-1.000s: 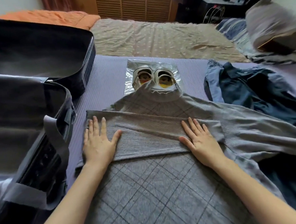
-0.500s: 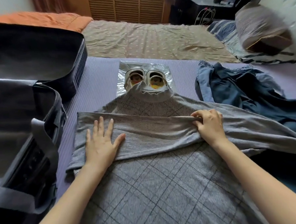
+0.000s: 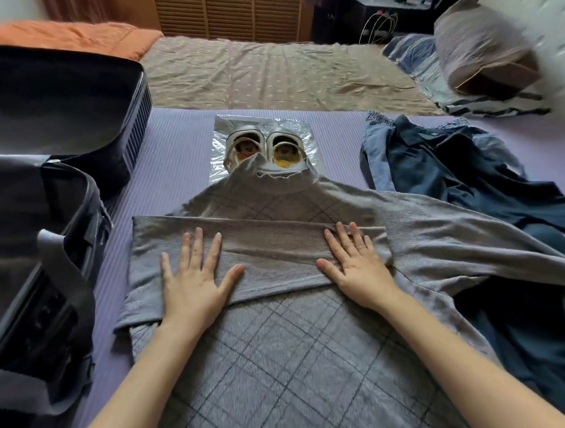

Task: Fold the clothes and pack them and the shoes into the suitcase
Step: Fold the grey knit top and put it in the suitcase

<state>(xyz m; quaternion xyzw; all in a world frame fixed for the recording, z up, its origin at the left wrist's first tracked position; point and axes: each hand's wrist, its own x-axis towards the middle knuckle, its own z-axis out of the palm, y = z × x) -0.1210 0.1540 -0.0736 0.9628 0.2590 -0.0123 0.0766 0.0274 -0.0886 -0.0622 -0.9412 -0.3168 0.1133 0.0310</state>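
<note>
A grey knitted sweater crossed by thin dark check lines (image 3: 282, 361) lies spread flat, collar pointing away; one sleeve (image 3: 270, 257) is folded across the chest as a level band, the other trails right over a crumpled heap of dark blue clothes (image 3: 452, 172); two small pale shoes with cartoon insoles (image 3: 264, 147) sit side by side just beyond the collar, which overlaps their near ends; a black fabric suitcase (image 3: 46, 226) stands open at the left, lid tilted back.

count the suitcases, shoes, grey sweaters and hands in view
suitcases: 1
shoes: 2
grey sweaters: 1
hands: 2, left hand and right hand
total: 6
</note>
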